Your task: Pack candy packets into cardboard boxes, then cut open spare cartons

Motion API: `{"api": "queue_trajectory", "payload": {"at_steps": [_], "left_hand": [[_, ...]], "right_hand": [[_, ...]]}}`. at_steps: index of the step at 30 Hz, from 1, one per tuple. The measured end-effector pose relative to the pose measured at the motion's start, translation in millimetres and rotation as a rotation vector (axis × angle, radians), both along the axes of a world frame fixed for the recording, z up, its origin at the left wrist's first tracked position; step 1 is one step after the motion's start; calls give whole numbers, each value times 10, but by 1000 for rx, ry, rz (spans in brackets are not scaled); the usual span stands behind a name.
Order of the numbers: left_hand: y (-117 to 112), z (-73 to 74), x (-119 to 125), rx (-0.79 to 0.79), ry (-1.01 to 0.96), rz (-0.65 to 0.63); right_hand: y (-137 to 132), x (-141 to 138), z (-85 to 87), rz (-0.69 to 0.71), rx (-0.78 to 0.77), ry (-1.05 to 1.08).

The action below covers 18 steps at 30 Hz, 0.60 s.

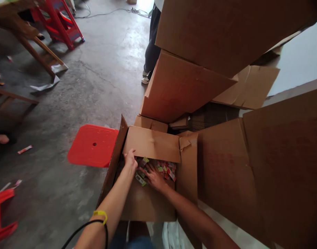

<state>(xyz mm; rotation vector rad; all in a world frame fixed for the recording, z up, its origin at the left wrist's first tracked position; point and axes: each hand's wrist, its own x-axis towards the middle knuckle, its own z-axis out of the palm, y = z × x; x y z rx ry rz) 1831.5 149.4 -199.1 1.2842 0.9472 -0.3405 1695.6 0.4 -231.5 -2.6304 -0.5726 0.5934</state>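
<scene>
An open cardboard box (pixel 148 205) stands in front of me with its flaps folded out. Inside it lie several small, colourful wrapped packets (pixel 170 173), mostly red and pink, some green. My left hand (pixel 131 160) is closed at the lower left edge of the far box flap (pixel 154 141); some of its fingertips are hidden. My right hand (pixel 155 177) reaches into the box, fingers spread over the packets and touching them. A green-and-white packet (pixel 141 179) lies by its fingertips.
Left of the box stands a red stool (pixel 93 147). Large cardboard cartons (pixel 184 86) are stacked ahead, with more cartons (pixel 282 166) at right. A person's leg (pixel 152 43) shows beyond the stack. A wooden table (pixel 26 33) and red step stool (pixel 61 24) stand far left.
</scene>
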Motion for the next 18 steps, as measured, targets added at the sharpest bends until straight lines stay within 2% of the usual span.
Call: {"api": "queue_trajectory", "payload": {"at_steps": [2, 5, 7, 8, 10, 12, 14, 16, 18], "left_hand": [[-86, 226, 54, 41, -88, -18], [-136, 557, 90, 74, -325, -187], [-57, 665, 11, 127, -448, -350], [18, 666, -75, 181, -472, -430], [214, 569, -338, 342, -443, -574], [419, 391, -673, 515, -350, -723], [571, 208, -984, 605, -309, -919], [641, 73, -1189, 646, -345, -1106], [644, -3, -1267, 685, -410, -1239]], "right_hand": [[55, 124, -34, 0, -27, 17], [-21, 428, -32, -118, -103, 5], [-143, 610, 34, -278, -159, -27], [-205, 662, 86, -367, -191, -36], [-299, 647, 210, -492, -250, -40], [-337, 477, 323, -451, -241, -27], [-333, 219, 385, -218, -133, 63], [-318, -22, 379, 37, 5, 193], [-313, -164, 322, 129, 104, 227]]}}
